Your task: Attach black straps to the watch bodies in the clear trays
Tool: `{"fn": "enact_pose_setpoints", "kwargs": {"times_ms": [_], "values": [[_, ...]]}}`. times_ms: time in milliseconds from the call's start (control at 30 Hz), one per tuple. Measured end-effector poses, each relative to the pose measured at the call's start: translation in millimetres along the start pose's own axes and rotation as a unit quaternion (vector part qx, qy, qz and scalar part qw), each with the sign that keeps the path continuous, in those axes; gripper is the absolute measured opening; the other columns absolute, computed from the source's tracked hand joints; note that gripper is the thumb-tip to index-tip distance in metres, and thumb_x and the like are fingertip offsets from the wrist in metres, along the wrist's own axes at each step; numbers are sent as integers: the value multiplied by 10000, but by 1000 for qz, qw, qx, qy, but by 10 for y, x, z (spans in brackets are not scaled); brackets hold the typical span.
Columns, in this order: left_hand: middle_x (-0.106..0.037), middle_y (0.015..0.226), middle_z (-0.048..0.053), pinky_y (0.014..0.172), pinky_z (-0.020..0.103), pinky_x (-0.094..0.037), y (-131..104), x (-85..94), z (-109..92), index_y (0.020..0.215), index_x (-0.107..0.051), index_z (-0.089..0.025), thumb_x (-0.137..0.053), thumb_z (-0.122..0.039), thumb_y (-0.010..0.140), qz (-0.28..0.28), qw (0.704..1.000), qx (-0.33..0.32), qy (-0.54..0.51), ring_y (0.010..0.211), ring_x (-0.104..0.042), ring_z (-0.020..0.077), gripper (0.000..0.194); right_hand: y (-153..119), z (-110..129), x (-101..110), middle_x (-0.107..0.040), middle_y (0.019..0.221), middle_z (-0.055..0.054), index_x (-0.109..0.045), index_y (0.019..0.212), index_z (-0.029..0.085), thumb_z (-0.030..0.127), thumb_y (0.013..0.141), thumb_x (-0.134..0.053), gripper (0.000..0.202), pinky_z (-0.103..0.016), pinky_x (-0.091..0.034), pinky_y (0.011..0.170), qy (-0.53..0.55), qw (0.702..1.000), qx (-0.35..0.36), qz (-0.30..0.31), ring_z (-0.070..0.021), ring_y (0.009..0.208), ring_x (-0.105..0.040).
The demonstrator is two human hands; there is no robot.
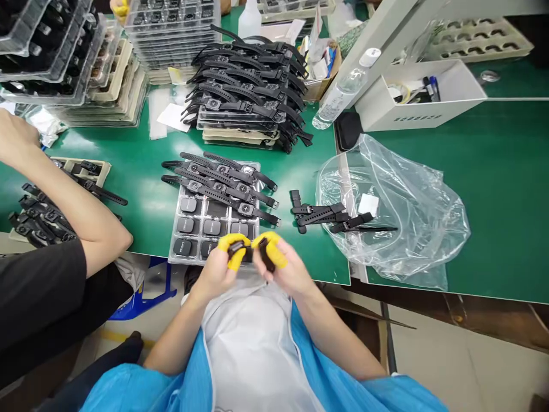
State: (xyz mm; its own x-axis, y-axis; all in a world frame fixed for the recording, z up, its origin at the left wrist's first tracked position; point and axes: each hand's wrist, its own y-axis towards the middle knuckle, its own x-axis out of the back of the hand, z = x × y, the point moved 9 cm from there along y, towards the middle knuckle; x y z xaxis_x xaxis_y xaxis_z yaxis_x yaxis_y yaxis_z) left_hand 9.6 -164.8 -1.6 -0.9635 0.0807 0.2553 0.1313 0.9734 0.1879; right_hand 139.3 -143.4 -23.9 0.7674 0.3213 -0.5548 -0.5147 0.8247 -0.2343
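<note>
My left hand (217, 272), with yellow finger covers, pinches a small black watch case (236, 247) just over the near edge of a clear tray. In my right hand (294, 270), also in yellow covers, is a short dark piece that looks like a watch strap (266, 256); blur hides its details. The two hands almost meet in front of my body. Square dark watch cases (185, 225) sit in the cells of the clear tray (172, 246). Several strapped watches (219, 187) lie across its far half. Loose black straps (319, 214) are to the right.
A clear plastic bag (412, 212) spreads over the table at right. Behind are stacked trays of watches (249, 86), a bottle (343, 94) and a white box (420, 117). A co-worker's arm (64, 189) reaches in from the left, near more watches (43, 220).
</note>
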Motion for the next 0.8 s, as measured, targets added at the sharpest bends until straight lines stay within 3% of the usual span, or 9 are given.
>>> {"fn": "enact_pose_setpoints", "kwargs": {"times_ms": [100, 233, 367, 533, 800], "values": [[-711, 1295, 141, 1044, 437, -568, -20, -123, -156, 1413, -557, -203, -508, -187, 1031, 46, 988, -109, 103, 1222, -680, 256, 385, -173, -382, -161, -619, 560, 48, -583, 998, 216, 631, 991, -631, 419, -225, -297, 416, 2, 997, -70, 35, -91, 399, -403], [-725, 1306, 141, 1048, 464, -577, -20, -171, -211, 1472, -544, -207, -496, -145, 1007, 100, 969, -163, 155, 1225, -695, 265, 472, -277, -438, -168, -638, 578, 30, -596, 926, 208, 644, 943, -694, 447, -241, -332, 456, -45, 995, -75, 56, -95, 433, -429], [-730, 1292, 136, 1041, 465, -587, 14, -119, -233, 1466, -549, -202, -454, -101, 998, 98, 967, -163, 167, 1217, -697, 256, 488, -239, -321, -84, -566, 543, 62, -578, 902, 222, 656, 958, -660, 446, -243, -321, 465, -62, 997, -42, 7, -97, 441, -408], [-731, 1275, 128, 1017, 449, -600, -18, -76, -213, 1454, -553, -200, -446, -80, 960, 86, 970, -152, 168, 1212, -691, 256, 520, -189, -369, -127, -506, 500, 83, -591, 900, 216, 627, 960, -673, 424, -245, -284, 471, -71, 996, -46, 31, -91, 432, -363], [-710, 1285, 133, 1012, 420, -611, -90, -58, -118, 1474, -527, -200, -424, -90, 982, 47, 963, -133, 228, 1233, -682, 258, 515, -171, -510, -51, -460, 452, 104, -534, 820, 239, 579, 940, -718, 405, -233, -276, 443, 35, 997, -39, -54, -81, 397, -308]]}}
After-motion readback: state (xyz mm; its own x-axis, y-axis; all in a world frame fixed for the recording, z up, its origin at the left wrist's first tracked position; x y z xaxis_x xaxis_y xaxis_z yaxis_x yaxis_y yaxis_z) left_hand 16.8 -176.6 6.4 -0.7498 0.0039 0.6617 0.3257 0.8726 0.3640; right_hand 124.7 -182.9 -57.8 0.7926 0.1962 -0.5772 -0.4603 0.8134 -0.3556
